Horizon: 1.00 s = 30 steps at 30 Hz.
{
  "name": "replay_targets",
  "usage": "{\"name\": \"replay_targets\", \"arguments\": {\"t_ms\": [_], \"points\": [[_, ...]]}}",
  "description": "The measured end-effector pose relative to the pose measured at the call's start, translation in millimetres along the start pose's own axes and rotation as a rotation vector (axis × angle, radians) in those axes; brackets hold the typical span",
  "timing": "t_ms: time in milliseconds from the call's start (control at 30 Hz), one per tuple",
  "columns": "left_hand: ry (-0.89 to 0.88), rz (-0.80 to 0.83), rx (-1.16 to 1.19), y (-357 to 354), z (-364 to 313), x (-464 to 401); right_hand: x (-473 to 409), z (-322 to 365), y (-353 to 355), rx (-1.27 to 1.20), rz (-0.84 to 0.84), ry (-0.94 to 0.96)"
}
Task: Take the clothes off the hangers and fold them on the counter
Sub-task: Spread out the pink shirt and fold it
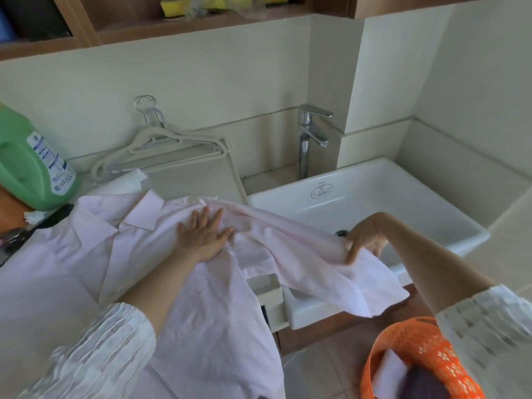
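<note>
The pale pink shirt [161,272] lies spread across the counter [190,180] in front of you, collar toward the wall, its body draped over the counter's near edge and one sleeve stretched out to your right, over the corner of the white sink [374,197]. Your left hand [203,236] presses flat on the shirt just below the collar, near the shoulder seam, fingers straight and slightly spread, palm down on the cloth. Your right hand [364,239] pinches the sleeve near its cuff end, thumb on top and fingers curled under the fabric, holding it lifted above the sink's front edge; the sleeve's end hangs loose below that hand.

Behind the shirt, pale hangers [161,151] lie stacked on the counter against the wall. A large green detergent bottle [31,168] stands at the far left, just beside the shirt's shoulder. A chrome tap [309,139] rises behind the sink. Down at your lower right, an orange perforated basket [408,349] sits on the floor with white and dark cloth inside. Yellow sponges [172,7] rest on the wooden shelf above.
</note>
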State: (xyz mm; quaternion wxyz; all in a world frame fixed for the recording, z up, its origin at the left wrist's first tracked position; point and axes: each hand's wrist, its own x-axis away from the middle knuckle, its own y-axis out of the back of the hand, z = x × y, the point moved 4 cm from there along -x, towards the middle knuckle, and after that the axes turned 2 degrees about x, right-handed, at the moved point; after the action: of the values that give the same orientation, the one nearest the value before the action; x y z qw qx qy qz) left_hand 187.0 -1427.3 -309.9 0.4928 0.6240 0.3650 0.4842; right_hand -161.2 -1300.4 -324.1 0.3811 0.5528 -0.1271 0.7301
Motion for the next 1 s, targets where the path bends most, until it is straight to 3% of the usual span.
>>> {"name": "replay_targets", "arguments": {"t_ms": [67,133,233,300,400,500,633,700,833,1000], "points": [[-0.001,0.024,-0.019,0.4,-3.0,0.4,-3.6,-19.0,-1.8,-0.069,-0.081,-0.037],[-0.003,0.028,-0.030,0.4,-4.4,2.2,7.5,-26.1,4.8,-0.293,-0.233,0.063],[0.000,0.024,-0.028,2.1,-3.0,2.8,42.3,-11.4,26.9,-0.803,-0.453,0.350],[-0.010,0.024,-0.016,4.3,-5.7,5.0,73.2,11.1,44.1,-0.994,-0.564,0.573],[-0.005,0.000,-0.012,4.7,-10.3,8.1,114.5,60.8,55.2,-1.059,-0.522,0.866],[0.006,-0.126,-0.078,8.8,-15.2,14.2,141.9,100.1,56.3,-1.054,-0.456,1.019],[-0.044,-0.207,-0.057,18.2,-23.6,24.7,163.1,139.2,25.5,-0.708,-0.085,1.221],[-0.082,-0.239,0.148,28.2,-22.1,33.1,169.6,154.2,4.5,-0.567,0.022,1.239],[-0.017,-0.108,1.227,67.9,-12.8,75.6,191.8,191.1,-45.4,-0.447,0.014,1.200],[-0.043,0.147,1.705,101.6,36.5,154.9,205.0,268.9,-132.3,-0.268,-0.141,1.100]]}}
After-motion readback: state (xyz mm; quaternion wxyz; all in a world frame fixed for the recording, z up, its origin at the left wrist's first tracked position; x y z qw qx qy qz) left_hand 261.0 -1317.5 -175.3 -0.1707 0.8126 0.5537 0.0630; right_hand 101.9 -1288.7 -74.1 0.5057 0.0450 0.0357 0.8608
